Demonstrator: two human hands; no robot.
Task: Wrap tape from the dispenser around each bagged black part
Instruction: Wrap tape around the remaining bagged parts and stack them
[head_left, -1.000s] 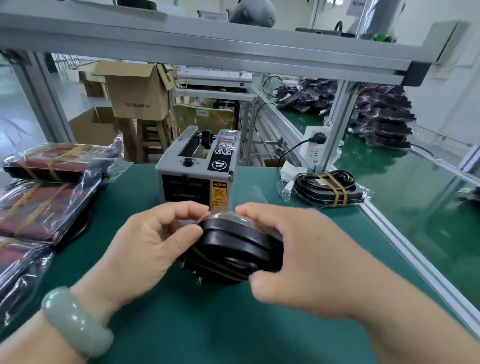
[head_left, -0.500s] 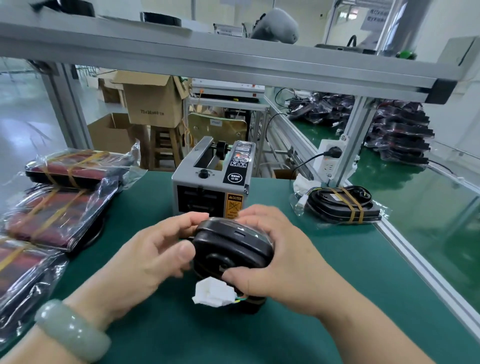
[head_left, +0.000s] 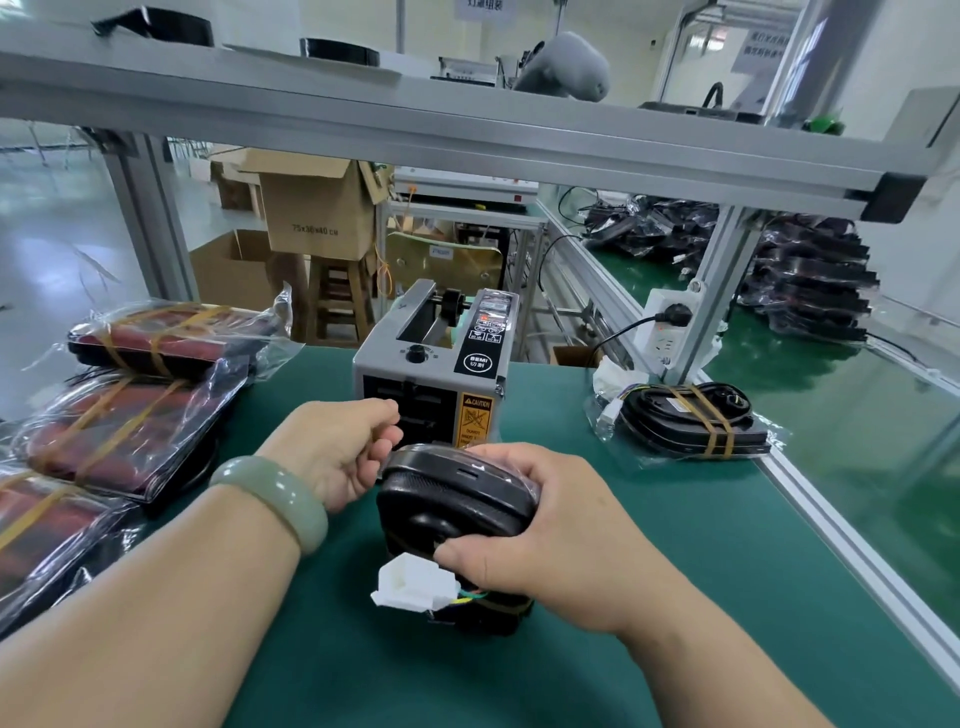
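A black rounded part in a thin clear bag stands on edge on the green mat, just in front of the grey tape dispenser. My right hand grips it from the right, thumb low near its white connector with coloured wires. My left hand is at the dispenser's front outlet, with thumb and forefinger pinched together there. The tape strip itself is hidden by my fingers.
One bagged black part bound with amber tape lies at the right by the aluminium table rail. Several taped bagged parts are stacked along the left edge. A power strip hangs on the post behind, and a shelf beam runs overhead.
The part was turned from lying flat to standing on edge with its connector toward me. My left hand let go of it and moved up to the dispenser outlet; my right hand keeps hold.
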